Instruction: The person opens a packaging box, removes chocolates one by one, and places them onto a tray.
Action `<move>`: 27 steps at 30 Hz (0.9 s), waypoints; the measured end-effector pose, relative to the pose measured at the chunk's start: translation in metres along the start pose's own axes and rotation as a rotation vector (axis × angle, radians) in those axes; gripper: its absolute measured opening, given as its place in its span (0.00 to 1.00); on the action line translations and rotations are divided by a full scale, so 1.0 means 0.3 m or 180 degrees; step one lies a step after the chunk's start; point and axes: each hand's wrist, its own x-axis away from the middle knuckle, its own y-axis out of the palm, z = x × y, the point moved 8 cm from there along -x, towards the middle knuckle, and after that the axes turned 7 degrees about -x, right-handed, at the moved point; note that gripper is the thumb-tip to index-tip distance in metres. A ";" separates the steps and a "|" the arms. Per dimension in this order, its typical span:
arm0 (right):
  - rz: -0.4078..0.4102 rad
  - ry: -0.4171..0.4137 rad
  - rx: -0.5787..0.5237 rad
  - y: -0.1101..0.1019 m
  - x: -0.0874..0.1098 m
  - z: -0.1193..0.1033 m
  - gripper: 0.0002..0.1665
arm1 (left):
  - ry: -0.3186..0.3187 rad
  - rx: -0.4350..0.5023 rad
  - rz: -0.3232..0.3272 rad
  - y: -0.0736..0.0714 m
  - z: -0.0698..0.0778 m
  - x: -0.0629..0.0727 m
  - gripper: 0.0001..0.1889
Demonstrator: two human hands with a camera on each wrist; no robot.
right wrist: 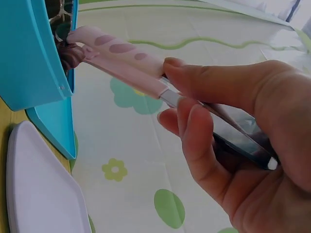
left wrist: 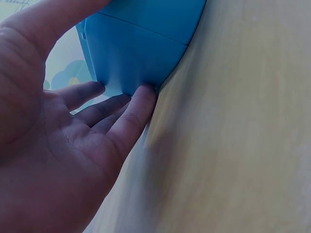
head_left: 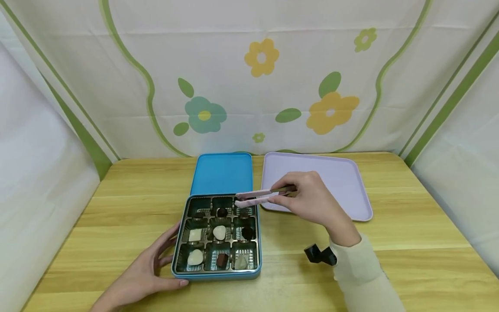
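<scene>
A blue tin (head_left: pixel 255 273) with a dark compartmented insert holds white and dark brown chocolates, such as a white piece (head_left: pixel 219 232) in the middle compartment and a square brown one (head_left: pixel 222 260) at the front. My left hand (head_left: pixel 142 271) touches the tin's left side with extended fingertips; its thumb lies by the front left corner. In my right hand (head_left: pixel 309 199) I pinch pink-tipped tongs (head_left: pixel 253 202), whose tips are over the back right compartment. In the right wrist view the tong tips (right wrist: pixel 90 48) meet a dark brown chocolate (right wrist: pixel 71 55); how firmly they clasp it is unclear.
The blue lid (head_left: pixel 222 173) lies behind the tin. A lilac tray (head_left: pixel 347 186) is at the back right, partly under my right forearm in view. A small black object (head_left: pixel 319 255) shows beside the right sleeve. A flowered cloth (head_left: pixel 265 95) hangs behind the wooden table (head_left: pixel 117 208).
</scene>
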 end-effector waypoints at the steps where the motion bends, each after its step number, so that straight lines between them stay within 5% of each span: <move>1: 0.0052 0.0029 -0.0040 -0.012 0.002 0.005 0.09 | -0.0006 0.0010 -0.0010 0.000 0.000 0.000 0.64; 27: 0.0784 0.0845 -0.0524 -0.167 0.025 0.195 0.09 | -0.0008 -0.0012 -0.0012 0.002 0.000 0.002 0.64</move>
